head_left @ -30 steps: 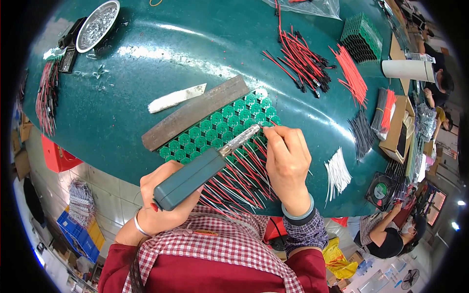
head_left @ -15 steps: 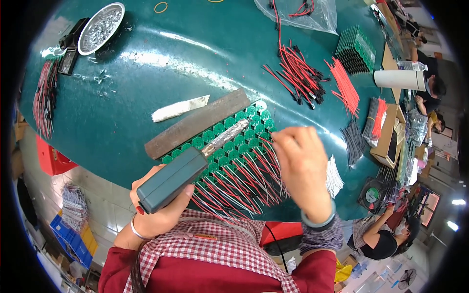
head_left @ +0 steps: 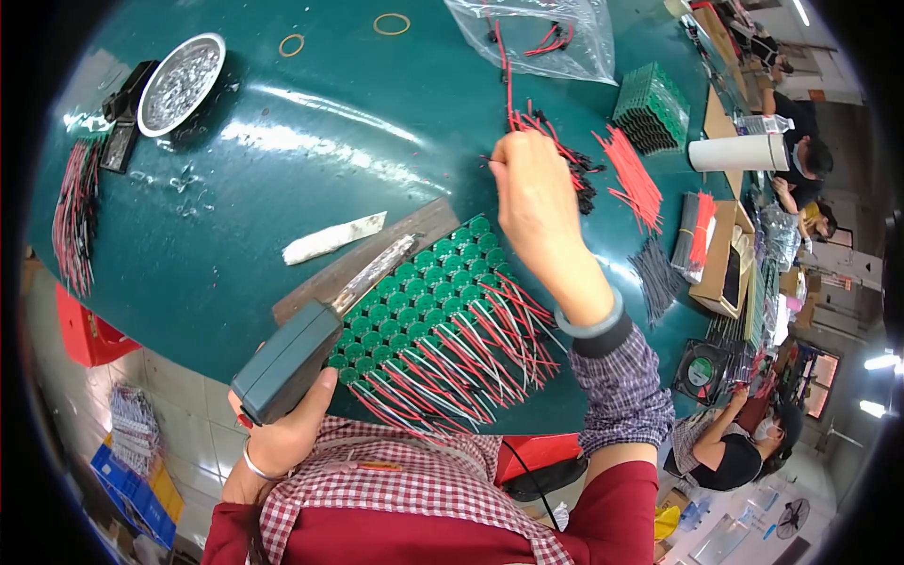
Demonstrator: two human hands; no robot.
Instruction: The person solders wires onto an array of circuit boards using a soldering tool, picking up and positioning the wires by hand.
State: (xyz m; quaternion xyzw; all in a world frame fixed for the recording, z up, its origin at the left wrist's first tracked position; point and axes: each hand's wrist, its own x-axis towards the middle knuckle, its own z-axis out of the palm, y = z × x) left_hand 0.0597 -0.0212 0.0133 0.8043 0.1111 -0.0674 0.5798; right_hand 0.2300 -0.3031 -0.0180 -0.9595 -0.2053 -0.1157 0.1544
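My left hand [head_left: 287, 428] grips the dark grey-green body of a soldering gun [head_left: 292, 363]. Its silvery tip reaches over the flat grey-brown bar [head_left: 311, 295], beside a panel of round green circuit boards [head_left: 419, 297]. Rows of red and white wires [head_left: 452, 372] trail from the panel's near side toward me. Farther off, my right hand [head_left: 537, 193] is closed over a pile of red wires with black connectors [head_left: 586, 193]. Its fingertips are bunched at the pile's left side; what they pinch is hidden. A white block [head_left: 334, 237] lies behind the bar.
Red wires [head_left: 631, 179], dark wires [head_left: 656, 280] and stacked green panels [head_left: 652, 108] lie to the right, near a white cylinder [head_left: 739, 153] and an open cardboard box [head_left: 725, 259]. A metal bowl [head_left: 219, 56] stands far left. Co-workers sit at the right.
My right hand has gone from the panel's right edge out to the red wire pile. The soldering gun's tip has moved off the boards, leftward over the bar. The whole view has shifted slightly.
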